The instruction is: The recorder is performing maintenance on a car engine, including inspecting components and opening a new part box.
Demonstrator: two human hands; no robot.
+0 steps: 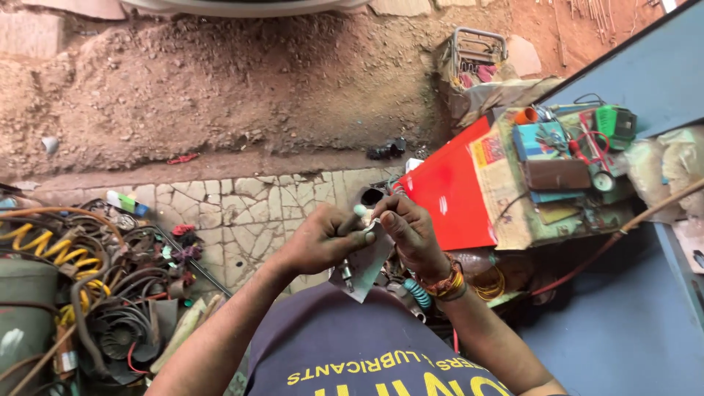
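Far left, a yellow coiled hose (44,246) is lying across a heap of black cables and fan parts (125,323) on the cracked tile floor (249,213). Moving in, the left hand (323,238) is closing its fingers around a small metal part (346,275) wrapped in a grey scrap of paper (367,264), just above the person's lap. Right beside it, touching, the right hand (411,231) is pinching the paper's top edge, bangles (449,282) sitting on its wrist. Further right, a red board (451,194) is leaning under a cluttered box of tools (565,165), against a blue panel (645,73)
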